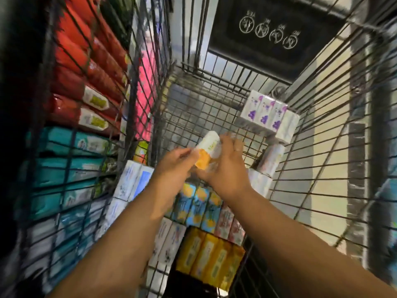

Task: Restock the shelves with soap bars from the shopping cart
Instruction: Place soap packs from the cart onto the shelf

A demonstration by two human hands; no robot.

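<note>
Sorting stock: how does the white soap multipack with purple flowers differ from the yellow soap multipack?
The white soap multipack with purple flowers is pale with purple print; the yellow soap multipack is golden. The white one sits raised on other packs in the wire cart's far right corner; the yellow one lies low at the near end. Both bundle several bars side by side.

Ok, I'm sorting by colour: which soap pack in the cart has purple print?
The white pack in the far right corner of the cart; no other pack shows purple flowers.
</note>
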